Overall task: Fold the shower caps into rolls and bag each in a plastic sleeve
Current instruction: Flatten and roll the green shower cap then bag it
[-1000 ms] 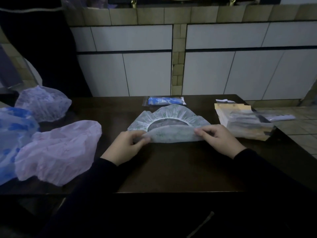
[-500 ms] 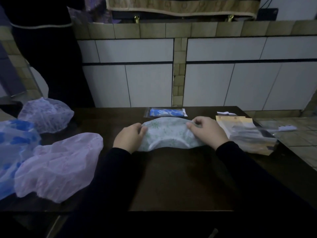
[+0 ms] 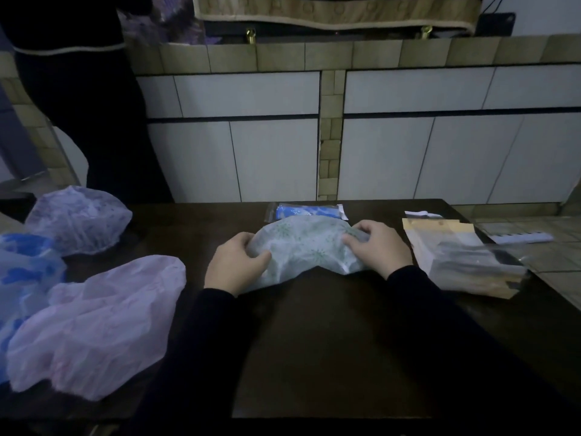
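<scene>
A pale shower cap with a green leaf print (image 3: 303, 250) lies folded in half on the dark table (image 3: 330, 341), its curved edge facing away from me. My left hand (image 3: 234, 262) grips its left end, thumb on top. My right hand (image 3: 375, 247) pinches its right end with curled fingers. Just behind the cap lies a blue cap rolled up inside a clear plastic sleeve (image 3: 306, 211). A stack of empty plastic sleeves (image 3: 462, 259) sits to the right of my right hand.
Loose caps are heaped at the left: a pink one (image 3: 97, 322), a blue-patterned one (image 3: 22, 272) and a lilac one (image 3: 78, 220). A person in dark clothes (image 3: 78, 99) stands at the far left. A tiled wall (image 3: 408, 143) rises behind the table.
The cap's near half was folded over onto its far half, hiding the elastic opening. Both hands moved away from me with it and now grip the folded ends.
</scene>
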Available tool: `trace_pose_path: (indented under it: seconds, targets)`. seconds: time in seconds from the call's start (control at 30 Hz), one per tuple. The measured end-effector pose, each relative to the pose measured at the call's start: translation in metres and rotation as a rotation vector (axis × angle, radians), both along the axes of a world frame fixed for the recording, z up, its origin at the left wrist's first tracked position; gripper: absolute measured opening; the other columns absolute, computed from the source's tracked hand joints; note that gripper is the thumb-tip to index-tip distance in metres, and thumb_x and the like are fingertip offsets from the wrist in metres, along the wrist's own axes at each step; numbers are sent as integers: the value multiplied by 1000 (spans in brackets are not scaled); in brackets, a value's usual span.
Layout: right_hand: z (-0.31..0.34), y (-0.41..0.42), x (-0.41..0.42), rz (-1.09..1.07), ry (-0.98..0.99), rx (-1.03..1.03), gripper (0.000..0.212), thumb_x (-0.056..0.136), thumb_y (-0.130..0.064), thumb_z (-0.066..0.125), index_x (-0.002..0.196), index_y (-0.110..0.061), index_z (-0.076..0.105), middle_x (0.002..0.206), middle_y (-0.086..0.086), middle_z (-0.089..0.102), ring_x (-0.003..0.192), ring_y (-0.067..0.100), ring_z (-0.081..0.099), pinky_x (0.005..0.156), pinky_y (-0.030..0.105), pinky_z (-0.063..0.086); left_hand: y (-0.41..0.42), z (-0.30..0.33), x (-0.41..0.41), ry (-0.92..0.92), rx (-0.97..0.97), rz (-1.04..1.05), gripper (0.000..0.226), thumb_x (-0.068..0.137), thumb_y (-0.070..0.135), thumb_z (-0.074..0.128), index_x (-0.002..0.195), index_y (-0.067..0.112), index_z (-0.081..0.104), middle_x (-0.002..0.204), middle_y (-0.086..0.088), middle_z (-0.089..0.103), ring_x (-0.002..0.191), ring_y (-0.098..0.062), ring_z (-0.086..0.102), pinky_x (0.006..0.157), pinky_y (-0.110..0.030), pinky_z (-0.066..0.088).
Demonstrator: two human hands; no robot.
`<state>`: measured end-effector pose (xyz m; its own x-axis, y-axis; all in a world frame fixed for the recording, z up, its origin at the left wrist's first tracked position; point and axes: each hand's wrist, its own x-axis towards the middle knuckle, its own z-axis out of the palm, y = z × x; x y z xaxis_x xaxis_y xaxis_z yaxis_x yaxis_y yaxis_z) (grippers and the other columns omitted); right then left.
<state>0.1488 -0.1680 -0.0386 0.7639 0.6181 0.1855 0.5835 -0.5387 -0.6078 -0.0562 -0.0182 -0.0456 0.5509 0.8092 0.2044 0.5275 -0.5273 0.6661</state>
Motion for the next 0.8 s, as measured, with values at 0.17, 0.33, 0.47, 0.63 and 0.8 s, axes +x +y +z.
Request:
trace_pose_path:
  seconds: [0.17,0.33,0.47,0.63,0.8]
  targets:
    - [-15,3,-4,-30,-40,-67,30,88,-58,54,101,-31,60,89,-7,65,79,10,60,75,33,54,4,-9,0,41,6,33,34,90,28,61,123,27,57,110,6,65,96,-12,58,82,-27,43]
    - [-2,2,-5,-20,-78,-380,43,85,-61,57,108,-25,61,85,-5,62,76,11,59,72,29,53,9,-7,1,273,-7,134,44,90,35,65,132,26,53,124,1,63,108,-18,60,84,-31,44]
    - [12,3,-10,-42,-186,-497,28,88,-47,57,102,-23,62,83,-4,61,75,12,58,69,26,52,-4,-2,10,371,215,195,54,95,28,55,146,28,34,131,-4,59,117,-25,56,94,-41,42]
    - [21,17,-10,-52,-118,-451,25,87,-40,52,91,-19,64,81,-2,61,68,12,55,59,24,45,-15,5,29,210,340,185,49,99,42,40,145,25,36,139,-7,50,123,-30,45,99,-46,33]
    - [14,39,-8,-87,-160,-509,26,93,-29,47,105,-10,60,100,6,59,92,20,57,85,33,50,-19,-18,49,302,297,12,64,95,59,38,150,29,25,142,-5,44,126,-26,40,102,-46,31]
